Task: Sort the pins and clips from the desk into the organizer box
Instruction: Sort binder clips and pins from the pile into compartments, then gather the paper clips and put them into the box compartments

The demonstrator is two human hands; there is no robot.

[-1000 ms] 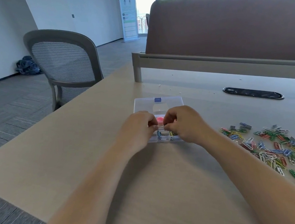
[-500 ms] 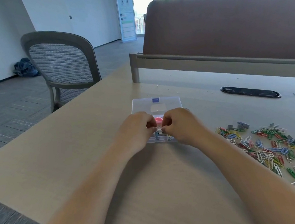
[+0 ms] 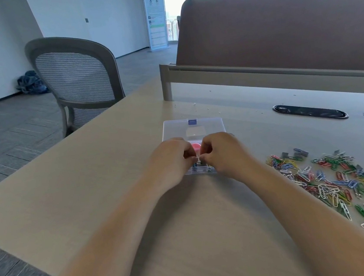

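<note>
A clear plastic organizer box (image 3: 199,172) lies open on the desk, its lid (image 3: 175,129) with a blue latch folded back flat behind it. My left hand (image 3: 172,159) and my right hand (image 3: 221,153) hover together over the box, fingers curled. Their fingertips meet and pinch a small clip (image 3: 198,158) between them. Something red (image 3: 195,146) shows inside the box behind my fingers, and small coloured items sit in the front compartments. A loose pile of coloured paper clips (image 3: 331,180) and a few grey binder clips (image 3: 300,152) are spread on the desk to the right.
The wooden desk (image 3: 90,182) has a black cable slot (image 3: 309,112) at the back right and a brown divider panel (image 3: 277,31) behind it. A grey mesh chair (image 3: 74,79) stands off the desk's left side.
Both hands stay together over the box, still pinching the small clip. Only the view has shifted slightly.
</note>
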